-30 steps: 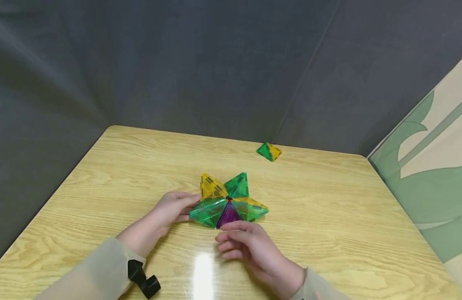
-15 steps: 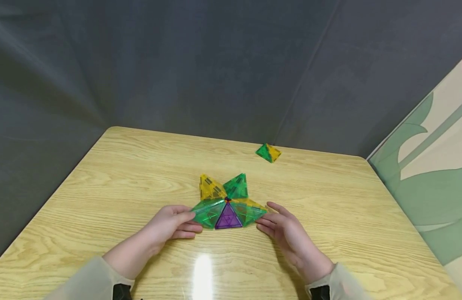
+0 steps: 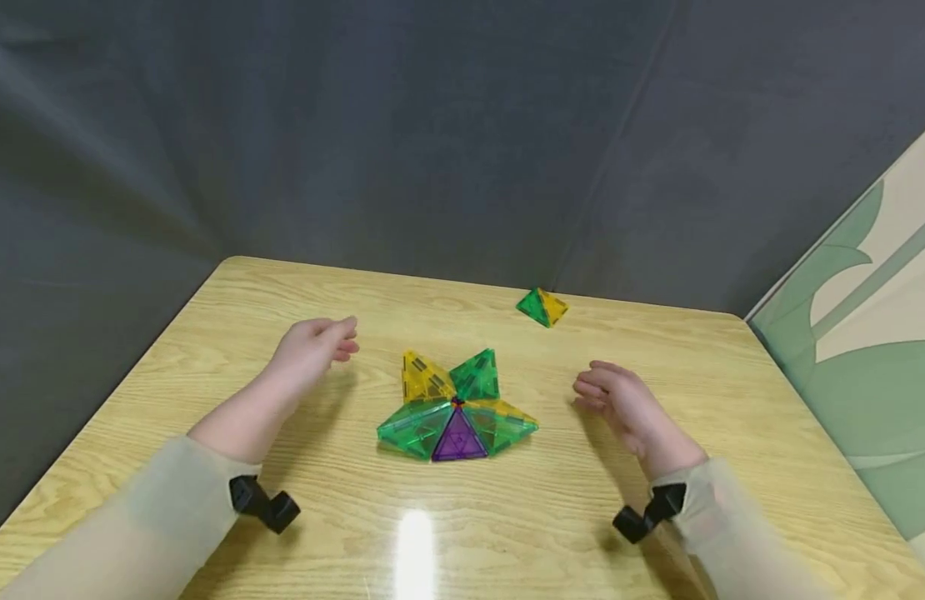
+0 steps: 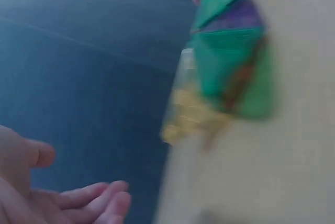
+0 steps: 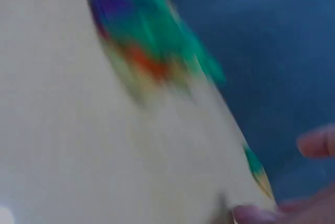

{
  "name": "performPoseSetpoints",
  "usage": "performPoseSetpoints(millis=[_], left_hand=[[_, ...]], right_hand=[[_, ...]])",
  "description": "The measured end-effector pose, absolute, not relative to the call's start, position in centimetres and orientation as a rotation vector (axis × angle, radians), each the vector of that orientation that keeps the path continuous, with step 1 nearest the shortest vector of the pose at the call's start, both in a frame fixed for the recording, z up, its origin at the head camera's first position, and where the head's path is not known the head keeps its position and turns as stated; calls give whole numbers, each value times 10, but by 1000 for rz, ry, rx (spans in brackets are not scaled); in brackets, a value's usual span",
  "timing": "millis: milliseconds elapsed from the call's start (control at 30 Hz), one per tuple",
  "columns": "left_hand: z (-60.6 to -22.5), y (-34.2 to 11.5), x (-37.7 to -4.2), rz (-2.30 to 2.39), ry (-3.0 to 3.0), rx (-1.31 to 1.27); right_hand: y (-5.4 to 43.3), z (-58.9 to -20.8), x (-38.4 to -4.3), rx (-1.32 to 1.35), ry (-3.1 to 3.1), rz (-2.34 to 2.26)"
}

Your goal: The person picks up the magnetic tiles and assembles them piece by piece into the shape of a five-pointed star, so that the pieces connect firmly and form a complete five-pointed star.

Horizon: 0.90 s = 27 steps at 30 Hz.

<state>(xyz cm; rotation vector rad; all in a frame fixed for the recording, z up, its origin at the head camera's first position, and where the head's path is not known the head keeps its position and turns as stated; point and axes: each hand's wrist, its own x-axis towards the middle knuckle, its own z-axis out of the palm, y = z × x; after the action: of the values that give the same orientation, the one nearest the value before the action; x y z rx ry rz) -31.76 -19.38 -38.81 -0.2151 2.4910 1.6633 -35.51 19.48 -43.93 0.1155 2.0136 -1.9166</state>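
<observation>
A star-like build of translucent magnetic tiles [image 3: 417, 427] sits on the wooden table, with green and yellow points and a purple triangle tile [image 3: 460, 437] at its near side. Left of it and apart from it hovers my left hand [image 3: 311, 354], fingers loosely bent and holding nothing. My right hand [image 3: 629, 408] is raised to the right of the build, also holding nothing, its fingers relaxed. In the left wrist view the build [image 4: 225, 56] appears blurred beyond the spread fingers. A small green and yellow pyramid [image 3: 542, 307] of tiles stands near the table's far edge.
The pale wood table [image 3: 732, 467] ends at a dark grey curtain [image 3: 462, 150] behind. A leaf-patterned panel [image 3: 860, 350] borders the right side. Black wrist mounts [image 3: 263, 503] stick out from both sleeves.
Both hands have left the build's sides. My left hand has moved up and to the left, my right hand to the right and slightly forward. The build stays in place.
</observation>
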Motion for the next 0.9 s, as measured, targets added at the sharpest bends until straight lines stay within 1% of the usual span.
performPoseSetpoints(millis=[100,200,367,467,600,900], left_hand=[[-370,-172,-346,1585,2458,-100],[-361,-136,-377,1507,2357,-10],[-366,-75,-425,1399,2235,30],[-374,-52,-441,1361,2211,14],[-385,-37,-452,1297,2169,38],[-394,-42,-453,1139,2111,34]], right_hand=[[206,-442,-398,29,2068,-1789],[206,-444,-433,-7,2083,-1747],[203,-447,-467,32,2152,-1688],[203,-448,-477,55,2176,-1652],[203,-450,-481,42,2193,-1626],[193,-454,-473,-33,2169,-1624]])
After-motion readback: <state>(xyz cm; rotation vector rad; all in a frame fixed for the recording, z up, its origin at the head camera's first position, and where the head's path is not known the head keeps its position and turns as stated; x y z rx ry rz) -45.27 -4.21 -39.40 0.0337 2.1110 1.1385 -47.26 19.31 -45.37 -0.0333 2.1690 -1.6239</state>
